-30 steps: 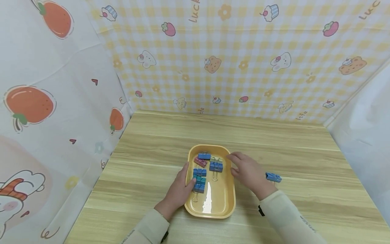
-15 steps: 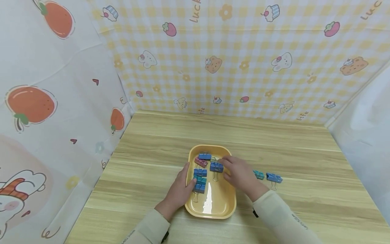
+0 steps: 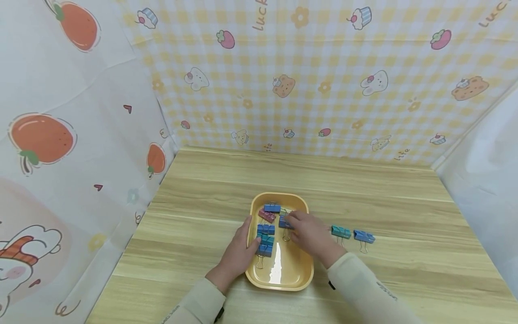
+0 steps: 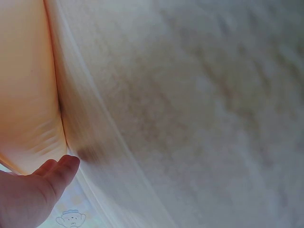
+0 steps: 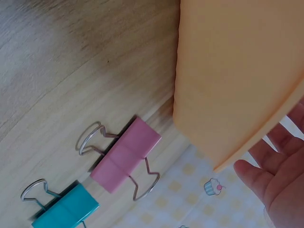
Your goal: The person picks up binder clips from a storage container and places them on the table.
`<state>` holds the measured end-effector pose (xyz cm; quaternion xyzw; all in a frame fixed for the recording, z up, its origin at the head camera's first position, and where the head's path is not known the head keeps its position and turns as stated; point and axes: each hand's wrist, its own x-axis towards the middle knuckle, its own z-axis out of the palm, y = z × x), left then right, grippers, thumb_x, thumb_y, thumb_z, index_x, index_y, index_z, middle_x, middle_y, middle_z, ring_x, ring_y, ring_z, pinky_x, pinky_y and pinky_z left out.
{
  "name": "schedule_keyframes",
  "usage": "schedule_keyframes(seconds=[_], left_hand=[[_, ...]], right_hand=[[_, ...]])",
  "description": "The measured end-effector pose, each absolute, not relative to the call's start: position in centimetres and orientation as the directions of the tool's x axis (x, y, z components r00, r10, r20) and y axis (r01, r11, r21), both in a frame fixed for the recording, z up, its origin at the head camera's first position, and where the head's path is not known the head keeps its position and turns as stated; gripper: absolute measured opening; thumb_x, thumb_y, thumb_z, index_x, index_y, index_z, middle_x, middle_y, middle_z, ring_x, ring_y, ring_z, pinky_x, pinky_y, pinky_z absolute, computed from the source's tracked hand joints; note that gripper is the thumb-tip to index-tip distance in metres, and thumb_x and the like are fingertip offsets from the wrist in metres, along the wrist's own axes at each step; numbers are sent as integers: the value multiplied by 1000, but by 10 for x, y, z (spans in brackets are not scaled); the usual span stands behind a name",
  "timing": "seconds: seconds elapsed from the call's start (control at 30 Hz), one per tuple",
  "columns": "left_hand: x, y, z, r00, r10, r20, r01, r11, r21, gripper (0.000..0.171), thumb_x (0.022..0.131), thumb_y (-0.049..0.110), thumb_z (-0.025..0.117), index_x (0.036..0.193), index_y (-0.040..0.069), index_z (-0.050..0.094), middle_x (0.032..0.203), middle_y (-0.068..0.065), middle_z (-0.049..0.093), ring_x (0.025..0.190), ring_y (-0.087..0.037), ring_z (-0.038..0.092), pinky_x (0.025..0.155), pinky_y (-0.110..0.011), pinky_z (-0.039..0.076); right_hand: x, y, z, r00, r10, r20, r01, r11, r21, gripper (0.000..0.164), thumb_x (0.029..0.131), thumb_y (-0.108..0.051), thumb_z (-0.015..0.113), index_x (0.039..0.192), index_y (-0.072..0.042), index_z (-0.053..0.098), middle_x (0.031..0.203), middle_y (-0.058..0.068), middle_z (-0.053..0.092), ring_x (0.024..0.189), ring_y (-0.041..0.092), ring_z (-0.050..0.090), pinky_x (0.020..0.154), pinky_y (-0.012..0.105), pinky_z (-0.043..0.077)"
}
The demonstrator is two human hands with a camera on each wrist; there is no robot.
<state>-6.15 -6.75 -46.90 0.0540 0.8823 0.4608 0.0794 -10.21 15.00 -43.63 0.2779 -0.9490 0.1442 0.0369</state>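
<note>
A yellow-orange tray [image 3: 297, 281] on the table holds several binder clips, blue, teal, pink and yellowish. My left hand [image 3: 236, 252] grips its left wall, thumb over the rim; in the left wrist view the fingers [image 4: 61, 173] lie against the outside. My right hand [image 3: 309, 234] reaches over the right rim, fingertips at a blue binder clip [image 3: 283, 222] and partly covering it. Whether they pinch it is hidden. In the right wrist view, a pink binder clip [image 5: 126, 154] lies outside the tray beside a teal binder clip [image 5: 65, 207].
On the wooden table [image 3: 202, 198], the teal clip lies right of my right hand, with another blue binder clip [image 3: 364, 236] farther right. A yellow checked cloth [image 3: 315, 108] hangs behind the table, and a white patterned cloth [image 3: 93, 148] hangs at the left.
My right hand has moved left from the tray's right rim to the blue clip inside. This uncovers the teal clip on the table. My left hand stays on the tray.
</note>
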Motion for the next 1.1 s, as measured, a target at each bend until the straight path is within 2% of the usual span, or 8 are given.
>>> schedule_keyframes(seconds=[0.17, 0.6, 0.9, 1.1], left_hand=[[-61, -68, -469, -982, 168, -90, 24, 576, 817, 65, 92, 29, 48, 145, 18, 11, 139, -20, 30, 124, -36, 35, 99, -49, 31], [-61, -68, -467, -982, 165, -88, 21, 563, 826, 65, 92, 27, 48, 145, 17, 12, 139, -20, 30, 123, -36, 35, 100, -50, 31], [-61, -68, -467, -982, 162, -98, 10, 561, 827, 65, 92, 26, 48, 145, 17, 12, 139, -20, 30, 123, -36, 35, 100, -49, 31], [-61, -67, -468, -982, 162, -97, 11, 564, 826, 65, 92, 25, 48, 145, 16, 12, 139, -20, 30, 124, -35, 34, 100, -49, 30]], right_hand=[[-103, 144, -438, -822, -546, 159, -569, 782, -254, 38, 73, -11, 68, 111, -10, 62, 108, 3, 59, 95, 19, 57, 83, 32, 49], [-106, 138, -445, -833, -545, 101, -552, 802, -226, 41, 74, -15, 70, 114, -11, 61, 109, 4, 58, 98, 21, 56, 85, 35, 47], [-108, 134, -447, -844, -532, 59, -531, 819, -217, 41, 75, -11, 67, 115, -10, 60, 110, 6, 58, 98, 23, 56, 86, 36, 47], [-109, 130, -451, -853, -522, 20, -518, 840, -163, 39, 77, -14, 66, 116, -11, 60, 110, 6, 58, 98, 23, 56, 86, 37, 47]])
